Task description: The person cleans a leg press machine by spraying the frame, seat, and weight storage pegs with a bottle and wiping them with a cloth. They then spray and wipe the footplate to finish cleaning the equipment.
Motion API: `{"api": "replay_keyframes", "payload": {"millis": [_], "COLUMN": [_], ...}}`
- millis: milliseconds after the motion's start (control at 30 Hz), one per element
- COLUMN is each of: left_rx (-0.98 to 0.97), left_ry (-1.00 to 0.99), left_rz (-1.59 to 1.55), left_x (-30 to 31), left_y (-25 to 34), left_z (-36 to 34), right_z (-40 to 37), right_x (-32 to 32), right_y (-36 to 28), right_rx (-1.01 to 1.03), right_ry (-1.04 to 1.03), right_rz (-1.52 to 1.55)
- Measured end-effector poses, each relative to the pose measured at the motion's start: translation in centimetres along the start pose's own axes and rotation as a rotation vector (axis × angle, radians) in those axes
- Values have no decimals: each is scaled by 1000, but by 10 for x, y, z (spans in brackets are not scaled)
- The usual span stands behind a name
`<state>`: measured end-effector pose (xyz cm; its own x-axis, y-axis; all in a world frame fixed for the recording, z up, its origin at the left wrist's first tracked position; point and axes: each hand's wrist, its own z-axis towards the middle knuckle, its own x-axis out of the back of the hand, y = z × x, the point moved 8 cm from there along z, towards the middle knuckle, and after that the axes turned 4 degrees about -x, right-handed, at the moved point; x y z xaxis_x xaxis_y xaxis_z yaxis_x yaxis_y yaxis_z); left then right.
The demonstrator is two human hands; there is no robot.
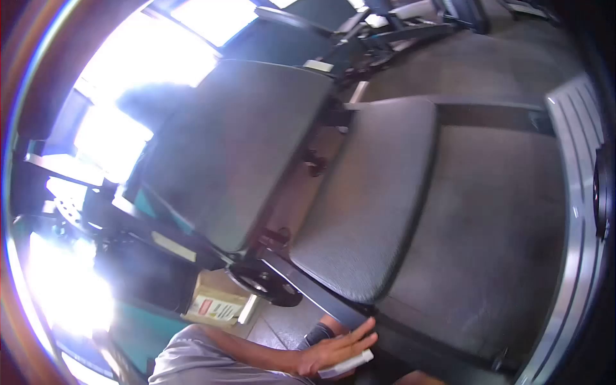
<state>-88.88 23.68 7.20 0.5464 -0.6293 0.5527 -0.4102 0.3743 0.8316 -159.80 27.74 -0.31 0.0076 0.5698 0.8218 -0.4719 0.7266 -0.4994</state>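
My left hand (pixel 337 351) reaches in from the bottom left, its back toward me and its fingers stretched out. A flat white thing (pixel 346 364), its kind unclear, lies under the fingers and is held against the palm. The fingertips are right at the dark metal frame bar (pixel 321 298), just below the near corner of a black padded seat (pixel 378 199). A larger black back pad (pixel 240 147) stands behind the seat. At the bottom edge, a blurred bit of skin (pixel 420 378) may be my right hand; its fingers are out of view.
Gym equipment (pixel 385 38) stands at the back. A ribbed silver metal part (pixel 574 212) borders the right side. Left of the seat are a round black part (pixel 266 282) and a warning label (pixel 215 308). Bright windows (pixel 154 51) glare at upper left.
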Motion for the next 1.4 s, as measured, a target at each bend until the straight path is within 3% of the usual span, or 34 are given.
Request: {"api": "replay_keyframes", "payload": {"millis": [67,133,267,500,600,700,800,867,900,933,967,1033,1067,1133,1167,1233,1267,1300,1400], "left_rx": [101,266,204,336,-99,97,193,-45,42,-29,-3,-21,-97,-323,-355,-317,-276,-293,-301], "left_ry": [-61,-192,-192,-288,194,-276,-242,-52,-58,-20,-1,121,166,280,322,341,357,330,293], "left_rz": [-201,-82,-202,-218,-178,-41,11,291,233,290,290,247,250,345,334,274,245,261,276], "left_x": [-13,-24,-10,-10,6,1,0,6,6,9,4,12,10,6,4,-6,-6,-12,-16], "left_y": [-8,-19,3,4,26,20,18,34,32,35,27,50,60,86,93,82,90,95,109], "left_z": [-9,-24,-7,-9,-2,-2,-8,0,0,-1,-5,-23,-42,-80,-101,-145,-158,-171,-199], "right_z": [7,9,18,12,-4,-34,-85,-126,-150,-173,-195,-236,-261,-293,-309,-338,-351,-358,-316], "right_x": [-23,-39,-57,-41,-20,10,59,89,99,104,109,96,132,119,119,119,125,105,109], "right_y": [-26,-49,-76,-89,-78,-47,4,33,37,32,20,-10,-80,-87,-98,-125,-154,-162,-142], "right_rx": [14,22,18,-14,-41,-89,-229,-354,-422,-458,-439,-75,9,-5,54,106,350,328,210], "right_ry": [-53,-100,-171,-216,-192,-153,-86,-37,-5,52,127,369,314,239,280,215,178,53,190], "right_rz": [-22,-37,-62,-41,0,24,21,0,-13,-2,56,483,303,692,551,764,532,369,311]}}
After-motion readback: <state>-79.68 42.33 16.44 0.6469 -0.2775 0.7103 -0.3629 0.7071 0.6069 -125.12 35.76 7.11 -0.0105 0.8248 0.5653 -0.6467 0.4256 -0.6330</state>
